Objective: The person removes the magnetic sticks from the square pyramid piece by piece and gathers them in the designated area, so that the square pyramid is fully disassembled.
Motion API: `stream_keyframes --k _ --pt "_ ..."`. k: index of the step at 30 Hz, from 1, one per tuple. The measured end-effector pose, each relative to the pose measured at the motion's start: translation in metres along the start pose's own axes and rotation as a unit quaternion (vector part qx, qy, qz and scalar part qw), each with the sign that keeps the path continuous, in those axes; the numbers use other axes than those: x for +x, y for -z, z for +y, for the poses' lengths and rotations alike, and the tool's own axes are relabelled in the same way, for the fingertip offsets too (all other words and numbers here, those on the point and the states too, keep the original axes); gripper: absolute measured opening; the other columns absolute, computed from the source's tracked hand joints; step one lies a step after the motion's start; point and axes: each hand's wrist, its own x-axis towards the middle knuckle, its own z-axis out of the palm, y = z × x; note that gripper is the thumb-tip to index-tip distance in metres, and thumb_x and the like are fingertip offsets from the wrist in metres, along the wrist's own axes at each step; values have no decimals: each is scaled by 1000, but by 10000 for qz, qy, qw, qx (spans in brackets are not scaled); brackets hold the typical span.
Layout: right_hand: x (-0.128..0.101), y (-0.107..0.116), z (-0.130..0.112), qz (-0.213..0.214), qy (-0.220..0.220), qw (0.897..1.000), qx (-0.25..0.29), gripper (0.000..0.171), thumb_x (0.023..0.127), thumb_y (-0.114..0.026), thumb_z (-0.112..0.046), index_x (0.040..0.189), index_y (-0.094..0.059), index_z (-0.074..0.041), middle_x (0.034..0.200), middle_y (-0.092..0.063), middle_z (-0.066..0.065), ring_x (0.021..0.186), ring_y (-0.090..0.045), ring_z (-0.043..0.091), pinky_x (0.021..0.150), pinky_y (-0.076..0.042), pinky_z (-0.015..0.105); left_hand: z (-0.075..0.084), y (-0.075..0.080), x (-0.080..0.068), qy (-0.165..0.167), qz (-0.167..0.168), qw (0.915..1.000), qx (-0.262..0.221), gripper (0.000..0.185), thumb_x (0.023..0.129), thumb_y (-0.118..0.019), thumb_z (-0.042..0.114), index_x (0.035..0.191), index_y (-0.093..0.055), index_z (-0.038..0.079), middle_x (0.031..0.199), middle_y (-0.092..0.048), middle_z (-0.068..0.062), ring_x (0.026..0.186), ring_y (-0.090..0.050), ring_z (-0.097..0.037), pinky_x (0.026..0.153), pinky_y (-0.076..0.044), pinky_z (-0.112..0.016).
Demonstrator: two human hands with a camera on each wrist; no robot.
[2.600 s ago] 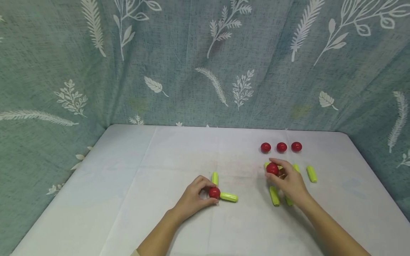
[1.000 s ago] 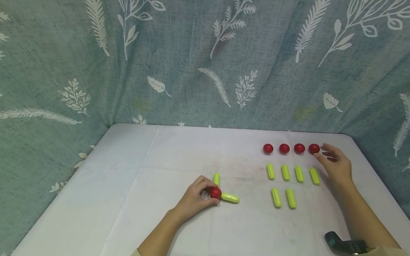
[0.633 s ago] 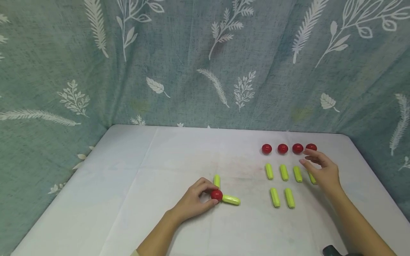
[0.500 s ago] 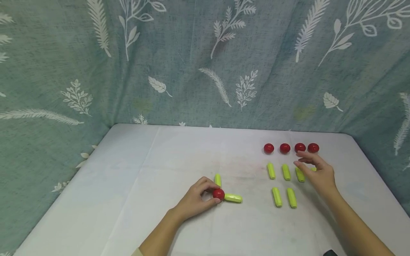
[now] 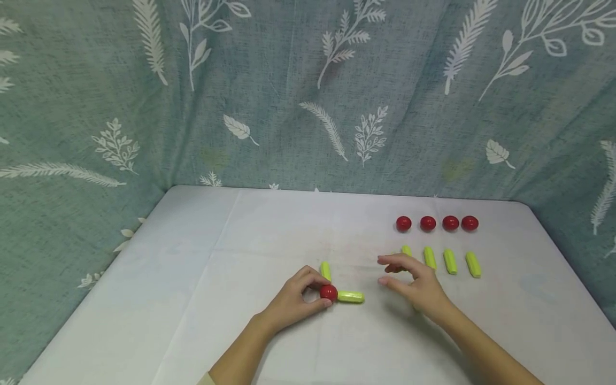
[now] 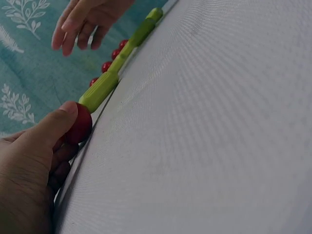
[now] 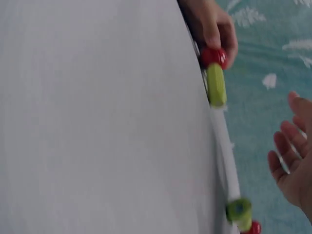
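My left hand [image 5: 295,297] pinches a glossy red ball [image 5: 329,293] between thumb and fingers, low over the white table. Against the ball lie two yellow-green sticks: one stick [image 5: 325,271] points away, the other stick [image 5: 351,297] points right. In the left wrist view, a ridged green stick [image 6: 100,92] meets the held ball [image 6: 80,124] end-on; whether they are joined I cannot tell. My right hand [image 5: 417,283] hovers right of that piece, thumb and fingers apart and holding nothing. It covers most of the nearer loose sticks.
Several red balls [image 5: 428,223] stand in a row at the table's back right. In front of them is a row of green sticks [image 5: 449,261]. A patterned blue-green cloth [image 5: 269,107] hangs behind and beside the white table [image 5: 216,299].
My right hand set a red ball at the row's right end, let go, then moved left and nearer over the sticks. The left hand keeps its grip, almost still.
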Motion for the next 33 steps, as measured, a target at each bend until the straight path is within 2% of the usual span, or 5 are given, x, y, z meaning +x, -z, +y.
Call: stream_keyframes --k 5,10,19,26,33 --pt "0 -28 -2 -980 198 9949 -85 42 78 -78 -19 116 -65 -8 110 -66 6 90 -59 20 76 -53 30 1 0 0 -123 -27 9999 -58 32 80 -76 25 108 -63 19 104 -54 9 95 -55 -7 84 -48 -25" --pt "-1 -49 2 -1559 -74 9877 32 39 79 -77 -26 114 -66 -11 107 -66 1 89 -56 13 75 -49 23 3 -1 0 -168 -93 9997 -161 30 82 -75 23 108 -63 19 105 -55 9 96 -56 -8 86 -48 -26" --pt "-1 -73 2 -1098 129 9929 -432 13 83 -74 -28 93 -71 -21 89 -65 -13 84 -57 4 75 -50 24 2 -3 -1 -805 -107 9967 -51 31 78 -77 9 105 -64 9 103 -56 -1 93 -58 -15 84 -51 -28" --pt "-4 -75 0 -817 393 9937 -654 10 77 -77 -18 84 -70 -19 81 -64 -13 76 -54 1 68 -48 21 3 -2 0 -1069 -155 9941 70 29 82 -74 12 108 -62 12 104 -55 4 95 -58 -10 86 -50 -25" --pt "-4 -72 2 -841 589 9905 -918 17 77 -78 -22 92 -72 -17 88 -65 -10 77 -55 1 68 -50 21 5 0 0 -647 -286 9974 139 36 85 -70 11 119 -59 13 112 -53 3 102 -57 -9 91 -49 -25"
